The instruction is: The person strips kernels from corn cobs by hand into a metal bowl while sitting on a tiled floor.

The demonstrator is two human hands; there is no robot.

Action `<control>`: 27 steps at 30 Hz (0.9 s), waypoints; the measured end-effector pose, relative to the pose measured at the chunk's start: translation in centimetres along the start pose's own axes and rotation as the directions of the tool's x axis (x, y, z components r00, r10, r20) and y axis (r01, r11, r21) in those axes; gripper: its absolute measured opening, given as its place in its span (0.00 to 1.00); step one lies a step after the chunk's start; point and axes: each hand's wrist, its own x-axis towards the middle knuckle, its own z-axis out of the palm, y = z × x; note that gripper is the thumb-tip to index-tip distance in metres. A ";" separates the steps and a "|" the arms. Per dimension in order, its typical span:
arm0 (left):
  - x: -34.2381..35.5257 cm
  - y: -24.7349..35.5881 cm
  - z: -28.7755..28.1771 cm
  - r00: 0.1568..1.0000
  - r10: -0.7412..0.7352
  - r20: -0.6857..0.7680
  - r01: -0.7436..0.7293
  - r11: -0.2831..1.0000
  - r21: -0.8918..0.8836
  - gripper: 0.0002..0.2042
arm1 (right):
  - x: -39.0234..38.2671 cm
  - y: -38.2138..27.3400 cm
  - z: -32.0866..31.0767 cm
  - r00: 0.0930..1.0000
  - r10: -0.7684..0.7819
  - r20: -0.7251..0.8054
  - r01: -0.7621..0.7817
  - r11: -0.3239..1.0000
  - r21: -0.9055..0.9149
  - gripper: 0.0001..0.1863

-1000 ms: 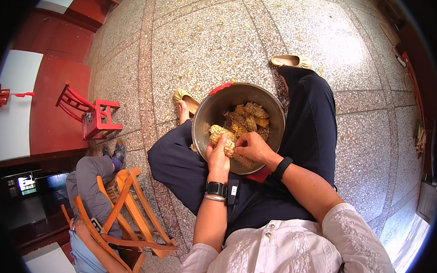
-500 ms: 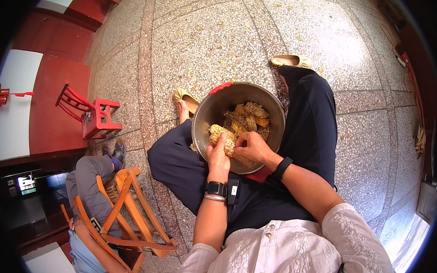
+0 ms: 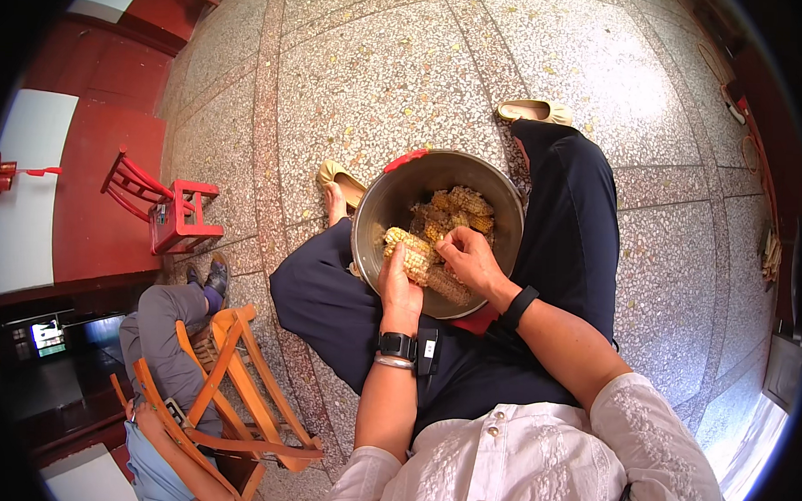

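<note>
My left hand (image 3: pixel 401 288) is closed around a dried corn cob (image 3: pixel 416 265) held over a deep metal pot (image 3: pixel 511 197). Pale kernels cover the cob's upper left part, while its lower right end looks bare and brownish. Beside the cob, my right hand (image 3: pixel 474 260) has thumb and fingers pinched together, slightly apart from the kernels; whatever is between the fingertips is too small to make out. Several more corn cobs (image 3: pixel 463 202), some yellow and some stripped, lie in the pot, partly hidden by my hands.
The pot stands between my legs, with a red piece (image 3: pixel 407 160) on its rim. To the left are a small red chair (image 3: pixel 183 216) and a wooden chair (image 3: pixel 238 368), where another person sits. Speckled stone floor (image 3: pixel 380 82) stretches ahead.
My right hand has lifted a little up and to the right, away from the cob. The cob's bare lower end now shows more fully. My left hand keeps its hold.
</note>
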 end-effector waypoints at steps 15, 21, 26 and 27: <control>-0.4 0.2 0.4 1.000 -0.012 0.020 0.012 1.000 -0.029 0.09 | -0.8 -1.0 0.2 0.973 0.055 0.224 -0.057 0.998 0.004 0.15; -0.5 0.3 0.5 0.998 -0.038 0.046 0.040 0.998 -0.042 0.09 | -0.7 -0.9 0.1 0.968 0.079 0.239 -0.064 0.995 -0.070 0.15; 0.1 0.2 -0.2 0.996 -0.047 0.076 0.050 0.998 -0.037 0.10 | -0.8 -1.1 0.1 0.968 0.071 0.241 -0.051 0.995 -0.088 0.15; 0.4 0.2 -0.6 0.993 -0.053 0.103 0.056 0.998 -0.021 0.11 | -0.8 -1.2 0.1 0.966 0.074 0.246 -0.056 0.995 -0.079 0.14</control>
